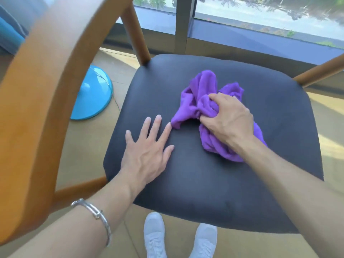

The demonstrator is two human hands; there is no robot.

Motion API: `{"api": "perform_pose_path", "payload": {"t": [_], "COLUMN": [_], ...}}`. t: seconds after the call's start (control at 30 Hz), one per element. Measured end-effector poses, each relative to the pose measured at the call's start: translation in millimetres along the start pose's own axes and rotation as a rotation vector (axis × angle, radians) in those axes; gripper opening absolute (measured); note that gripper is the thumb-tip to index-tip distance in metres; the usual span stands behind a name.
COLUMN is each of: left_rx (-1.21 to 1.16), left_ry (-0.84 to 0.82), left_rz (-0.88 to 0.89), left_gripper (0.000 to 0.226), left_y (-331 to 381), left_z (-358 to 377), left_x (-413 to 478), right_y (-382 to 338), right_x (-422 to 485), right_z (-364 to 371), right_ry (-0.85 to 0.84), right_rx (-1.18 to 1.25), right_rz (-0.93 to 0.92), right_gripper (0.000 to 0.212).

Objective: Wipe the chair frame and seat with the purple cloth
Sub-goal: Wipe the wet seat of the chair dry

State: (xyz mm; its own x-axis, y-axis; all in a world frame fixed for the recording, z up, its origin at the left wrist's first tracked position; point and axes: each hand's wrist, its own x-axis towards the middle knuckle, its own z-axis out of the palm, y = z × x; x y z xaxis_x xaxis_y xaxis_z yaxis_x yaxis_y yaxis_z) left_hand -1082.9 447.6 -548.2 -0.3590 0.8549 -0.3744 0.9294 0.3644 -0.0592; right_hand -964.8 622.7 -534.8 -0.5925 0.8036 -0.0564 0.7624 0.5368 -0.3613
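A wooden chair fills the view, its dark padded seat below me and its curved orange-brown frame sweeping up the left side. A crumpled purple cloth lies on the seat right of centre. My right hand grips a bunch of the cloth and presses it onto the seat. My left hand lies flat on the seat with fingers spread, its index fingertip touching the cloth's near-left corner. A silver bracelet sits on my left wrist.
A blue round stand base sits on the tan floor left of the chair. A large window with a dark sill runs behind the chair. My white shoes stand just in front of the seat's near edge.
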Motion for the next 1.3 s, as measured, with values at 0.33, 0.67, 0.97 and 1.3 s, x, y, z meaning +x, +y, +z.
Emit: {"api": "perform_pose_path", "payload": {"t": [0.33,0.67,0.97,1.3], "left_rx": [-0.500,-0.580,-0.467,-0.670], "left_ry": [0.032,0.101,0.106,0.221], "left_rz": [-0.420,-0.455,-0.468,-0.471], "left_gripper": [0.058,0.056,0.062,0.074], "left_y": [-17,-13,-16,-16], "left_z": [10,6,14,3], "left_x": [10,10,9,5], "right_y": [-38,-35,-45,-36], "right_x": [-64,-71,51,-111], "right_z": [13,19,5,19], "right_ry": [-0.057,-0.105,-0.133,-0.195], "right_rx": [0.020,-0.039,-0.053,0.038], "right_rz": [-0.334,-0.462,-0.169,-0.401], "right_gripper": [0.039,0.043,0.037,0.046]}}
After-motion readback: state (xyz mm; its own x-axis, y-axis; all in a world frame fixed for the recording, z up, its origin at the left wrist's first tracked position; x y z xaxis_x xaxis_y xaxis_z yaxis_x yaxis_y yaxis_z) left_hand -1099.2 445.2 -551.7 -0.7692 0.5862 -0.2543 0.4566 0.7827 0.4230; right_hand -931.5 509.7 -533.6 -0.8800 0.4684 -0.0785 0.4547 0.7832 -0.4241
